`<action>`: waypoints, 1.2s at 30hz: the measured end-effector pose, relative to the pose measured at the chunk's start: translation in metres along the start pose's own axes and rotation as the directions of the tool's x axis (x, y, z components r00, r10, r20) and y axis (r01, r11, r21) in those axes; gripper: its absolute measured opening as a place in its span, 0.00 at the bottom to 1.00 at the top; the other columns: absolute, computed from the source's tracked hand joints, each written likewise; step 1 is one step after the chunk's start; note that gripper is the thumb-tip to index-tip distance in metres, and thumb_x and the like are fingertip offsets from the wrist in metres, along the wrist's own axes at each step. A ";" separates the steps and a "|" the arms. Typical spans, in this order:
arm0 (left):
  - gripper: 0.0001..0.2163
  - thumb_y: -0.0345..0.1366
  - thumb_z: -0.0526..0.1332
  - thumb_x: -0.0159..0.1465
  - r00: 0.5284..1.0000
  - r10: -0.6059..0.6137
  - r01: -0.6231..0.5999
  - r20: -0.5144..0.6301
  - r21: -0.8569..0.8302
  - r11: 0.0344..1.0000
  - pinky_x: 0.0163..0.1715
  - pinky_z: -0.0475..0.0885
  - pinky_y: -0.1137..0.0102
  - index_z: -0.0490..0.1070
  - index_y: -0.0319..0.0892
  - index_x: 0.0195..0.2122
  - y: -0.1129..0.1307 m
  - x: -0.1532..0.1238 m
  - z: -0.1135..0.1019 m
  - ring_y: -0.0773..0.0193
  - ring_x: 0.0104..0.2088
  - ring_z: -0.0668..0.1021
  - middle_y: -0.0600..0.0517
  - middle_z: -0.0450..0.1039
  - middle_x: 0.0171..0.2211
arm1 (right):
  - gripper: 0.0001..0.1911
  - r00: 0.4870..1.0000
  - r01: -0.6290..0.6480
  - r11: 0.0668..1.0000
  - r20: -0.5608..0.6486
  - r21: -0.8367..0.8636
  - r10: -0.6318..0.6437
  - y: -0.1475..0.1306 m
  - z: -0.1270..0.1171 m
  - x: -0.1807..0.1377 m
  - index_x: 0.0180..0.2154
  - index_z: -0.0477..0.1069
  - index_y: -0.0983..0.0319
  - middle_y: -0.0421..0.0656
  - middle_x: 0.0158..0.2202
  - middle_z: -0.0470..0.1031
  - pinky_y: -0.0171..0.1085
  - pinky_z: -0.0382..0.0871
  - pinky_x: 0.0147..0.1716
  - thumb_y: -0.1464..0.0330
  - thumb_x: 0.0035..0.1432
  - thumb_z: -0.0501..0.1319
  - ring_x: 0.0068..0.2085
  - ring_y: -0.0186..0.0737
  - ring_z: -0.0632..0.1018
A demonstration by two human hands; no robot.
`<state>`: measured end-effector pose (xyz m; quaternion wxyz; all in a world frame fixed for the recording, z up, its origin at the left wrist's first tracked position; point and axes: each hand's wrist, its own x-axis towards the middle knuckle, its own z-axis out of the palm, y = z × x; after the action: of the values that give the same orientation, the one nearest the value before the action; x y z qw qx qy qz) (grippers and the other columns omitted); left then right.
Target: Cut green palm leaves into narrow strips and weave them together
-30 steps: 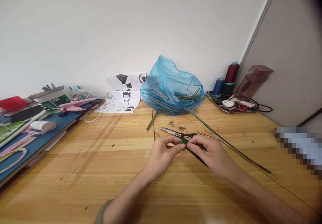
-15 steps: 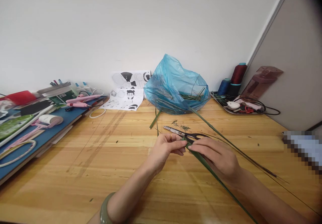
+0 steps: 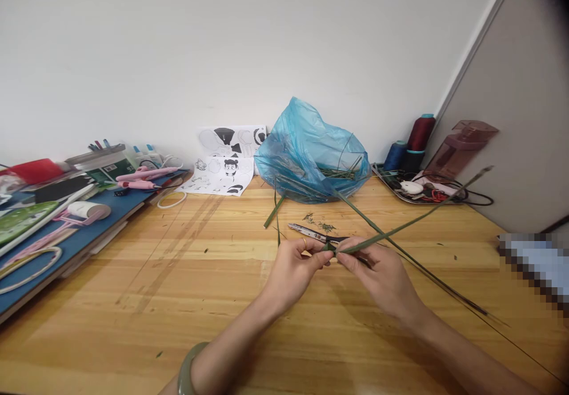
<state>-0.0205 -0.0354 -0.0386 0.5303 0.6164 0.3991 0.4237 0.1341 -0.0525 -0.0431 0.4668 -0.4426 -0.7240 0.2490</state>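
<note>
Between my fingertips is a long green leaf strip, folded at its left end, its free end rising to the upper right. My left hand, with a ring and a bangle on the wrist, pinches the folded end. Right beside it, my right hand pinches the strip where it leaves the fold. Scissors lie on the table just behind my hands, their handles mostly hidden. Small green clippings are scattered behind the scissors.
A blue plastic bag of green strips stands at the back, some strips trailing out. Printed paper leans on the wall. To the right are thread spools and a cluttered tray. Tools crowd a blue board at left.
The strip's free end has swung from the lower right, under my right hand, to the upper right above it. My right hand has turned and its fingertips now meet the left ones.
</note>
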 end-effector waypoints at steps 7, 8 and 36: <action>0.06 0.35 0.57 0.55 0.986 0.165 -0.160 -0.007 0.211 0.964 0.29 0.65 0.73 0.71 0.40 0.28 -0.004 -0.003 0.003 0.65 0.29 0.72 0.51 0.72 0.27 | 0.06 0.993 -0.117 0.984 -0.002 0.132 0.118 0.005 0.000 -0.001 0.29 0.68 0.63 0.42 0.28 0.71 0.35 0.67 0.31 0.68 0.53 0.56 0.31 0.39 0.72; 0.05 0.35 0.57 0.54 0.983 0.182 -0.173 -0.013 0.241 0.955 0.29 0.65 0.73 0.71 0.40 0.27 -0.003 -0.004 0.004 0.65 0.28 0.72 0.52 0.72 0.26 | 0.06 0.993 -0.109 0.989 -0.023 0.099 0.112 0.004 0.000 -0.002 0.29 0.69 0.63 0.42 0.29 0.71 0.36 0.67 0.32 0.68 0.53 0.56 0.32 0.39 0.72; 0.01 0.25 0.59 0.45 0.933 -0.256 0.349 0.254 -0.454 0.820 0.18 0.60 0.80 0.68 0.35 0.19 0.001 0.003 -0.010 0.75 0.17 0.66 0.55 0.65 0.16 | 0.08 0.669 0.646 0.400 0.229 -0.650 -0.707 0.002 -0.016 -0.005 0.36 0.69 0.66 0.43 0.32 0.74 0.40 0.67 0.35 0.77 0.52 0.59 0.36 0.40 0.72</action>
<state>-0.0285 -0.0292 -0.0370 0.7642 0.4256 0.3209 0.3632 0.1496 -0.0574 -0.0400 0.3578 -0.2593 -0.8566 -0.2665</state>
